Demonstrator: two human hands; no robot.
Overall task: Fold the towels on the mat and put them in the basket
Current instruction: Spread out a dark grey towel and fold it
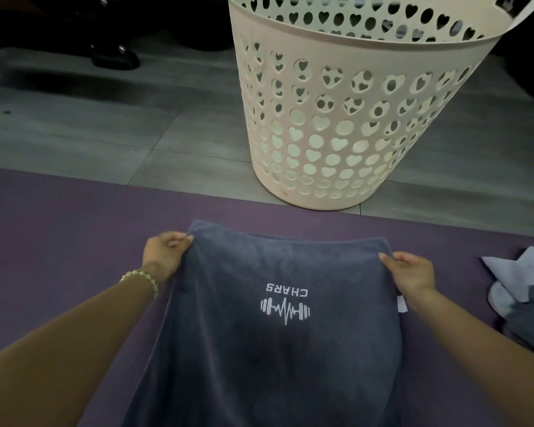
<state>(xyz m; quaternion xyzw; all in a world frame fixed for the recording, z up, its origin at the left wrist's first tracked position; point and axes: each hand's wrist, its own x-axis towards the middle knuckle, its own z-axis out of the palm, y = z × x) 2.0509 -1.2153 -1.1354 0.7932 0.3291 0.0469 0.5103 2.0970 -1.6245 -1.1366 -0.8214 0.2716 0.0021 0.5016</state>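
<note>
**Dark towel held by its two far corners, fold not yet made**

The dark grey towel [278,349] lies spread down the middle of the purple mat [59,241]. Its near end runs out of view at the bottom, and a white barbell logo [285,306] faces up. At the towel's far left corner, the left hand [164,251], with a beaded bracelet [141,277] at the wrist, curls its fingers round the cloth and pinches it. At the far right corner, the right hand [413,272] pinches the edge with its thumb on top. The far edge between the hands looks slightly raised and slack.

To the right of the towel, a loose heap of grey towels [518,291] waits on the mat, unfolded.

Just beyond the towel's far edge, off the mat on the grey tiled floor [105,134], stands the pale basket [290,35], upright and pierced with heart-shaped holes. No towel can be seen in it from this angle.

The likely trouble is a crooked fold. If one hand travels further than the other, the corners will miss each other and the edges will skew. The slack middle could also bunch into a ridge. A bulky or loose bundle might then come undone as it is lifted over the tall rim.
</note>
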